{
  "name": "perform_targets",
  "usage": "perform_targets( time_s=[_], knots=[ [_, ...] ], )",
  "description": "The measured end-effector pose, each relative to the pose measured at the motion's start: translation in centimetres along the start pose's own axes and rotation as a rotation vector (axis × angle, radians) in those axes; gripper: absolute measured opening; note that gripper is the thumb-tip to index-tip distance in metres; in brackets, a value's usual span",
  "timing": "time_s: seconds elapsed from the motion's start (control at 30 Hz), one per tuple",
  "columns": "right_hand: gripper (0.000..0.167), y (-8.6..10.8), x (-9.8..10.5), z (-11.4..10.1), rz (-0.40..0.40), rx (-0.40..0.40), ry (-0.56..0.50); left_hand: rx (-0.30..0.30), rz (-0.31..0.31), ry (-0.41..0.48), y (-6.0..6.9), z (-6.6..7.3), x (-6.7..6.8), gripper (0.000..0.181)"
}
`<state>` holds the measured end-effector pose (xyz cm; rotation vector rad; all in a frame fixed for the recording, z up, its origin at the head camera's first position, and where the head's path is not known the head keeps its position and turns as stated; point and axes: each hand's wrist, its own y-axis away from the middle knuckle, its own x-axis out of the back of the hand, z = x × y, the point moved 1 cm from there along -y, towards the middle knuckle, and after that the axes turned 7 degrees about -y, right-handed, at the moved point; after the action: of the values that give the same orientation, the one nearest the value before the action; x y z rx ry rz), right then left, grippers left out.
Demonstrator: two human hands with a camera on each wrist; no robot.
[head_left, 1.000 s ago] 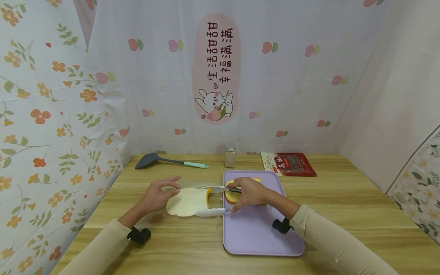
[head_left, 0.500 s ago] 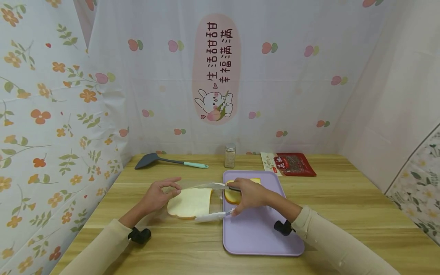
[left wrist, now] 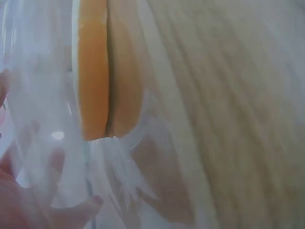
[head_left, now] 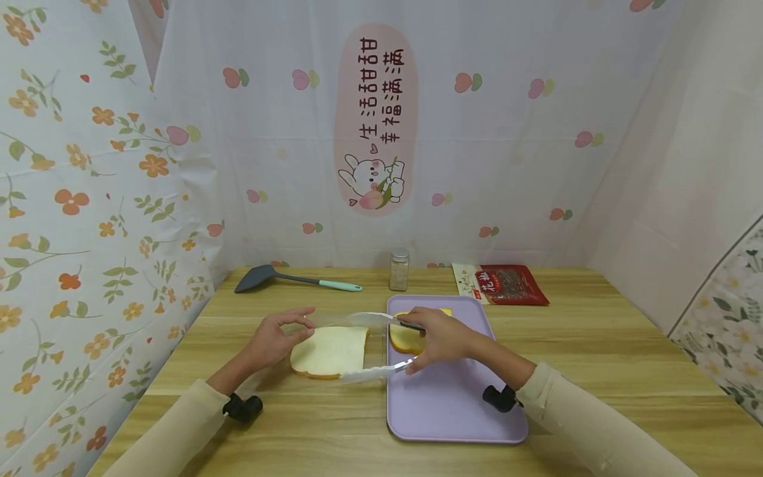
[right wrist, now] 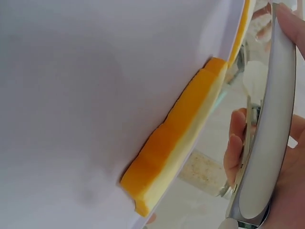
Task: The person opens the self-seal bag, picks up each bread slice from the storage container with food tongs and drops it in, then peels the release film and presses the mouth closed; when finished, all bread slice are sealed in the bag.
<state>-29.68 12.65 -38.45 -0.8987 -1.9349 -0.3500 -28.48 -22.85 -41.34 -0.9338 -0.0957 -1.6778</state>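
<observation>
My right hand (head_left: 444,338) holds metal tongs (right wrist: 269,129) with whitish, see-through tips. Their two arms are spread wide, one tip (head_left: 363,376) on the near side of a bread slice (head_left: 330,351), the other beyond its far edge. The slice lies flat within clear plastic packaging (head_left: 374,344), whose full shape is hard to make out. At its left end, my left hand (head_left: 271,341) holds the plastic with thumb and curved fingers. In the left wrist view, the slice's orange crust (left wrist: 93,76) shows through the plastic. More bread (head_left: 405,341) lies on a lilac tray (head_left: 456,404), partly behind my right hand.
At the back left lies a spatula (head_left: 340,286) with a dark blade and mint handle. A small capped glass jar (head_left: 399,270) stands behind the tray. A red spice packet (head_left: 509,285) lies at the back right. Patterned cloth (head_left: 286,165) hangs behind the wooden table.
The slice's raised right end has come down, and it now lies flat. The tongs have spread apart and let go of it. My right hand has shifted slightly right; the left hand stays put.
</observation>
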Motion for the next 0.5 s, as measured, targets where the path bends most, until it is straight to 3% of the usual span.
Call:
perform_targets(
  time_s=[0.17, 0.5],
  knots=[
    [0.099, 0.7, 0.3, -0.2, -0.001, -0.034, -0.023, 0.023, -0.014, 0.022, 0.0, 0.3, 0.0, 0.013],
    [0.094, 1.7, 1.1, -0.3, -0.004, -0.060, -0.024, 0.012, -0.010, 0.014, 0.0, 0.4, -0.1, 0.012]
  ],
)
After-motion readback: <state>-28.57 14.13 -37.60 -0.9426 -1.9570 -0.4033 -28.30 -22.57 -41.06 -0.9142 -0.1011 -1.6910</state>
